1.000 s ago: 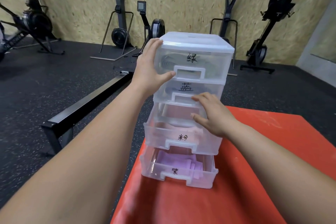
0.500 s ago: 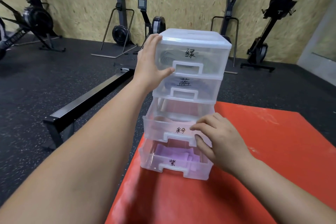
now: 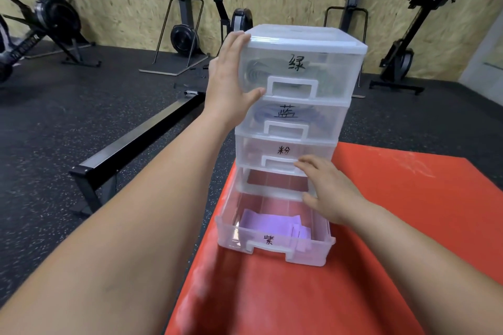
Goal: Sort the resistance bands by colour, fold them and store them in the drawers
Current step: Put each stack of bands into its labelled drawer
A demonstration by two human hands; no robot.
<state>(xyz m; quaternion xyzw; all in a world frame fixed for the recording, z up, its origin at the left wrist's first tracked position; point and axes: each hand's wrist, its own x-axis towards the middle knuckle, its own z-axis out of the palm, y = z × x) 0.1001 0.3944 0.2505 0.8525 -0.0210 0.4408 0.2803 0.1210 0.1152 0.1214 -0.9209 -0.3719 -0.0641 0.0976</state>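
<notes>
Drawer unit [image 3: 299,35], clear, four drawers. Left hand [image 3: 226,81]: fingers spread flat against its upper side, thumb across the top front. Right hand [image 3: 332,190]: fingers straight, touching the third drawer [image 3: 255,152] (closed). Below those fingers: bottom drawer [image 3: 234,236] pulled out, folded purple band [image 3: 261,221] inside.

Clear 4-drawer tower [image 3: 304,43], upright on red mat [image 3: 408,212].
Top 3 drawers closed, green band [image 3: 254,73] and blue band [image 3: 261,115] coiled in the upper 2; bottom drawer [image 3: 275,247] pulled out, holding folded purple band [image 3: 265,221].
</notes>
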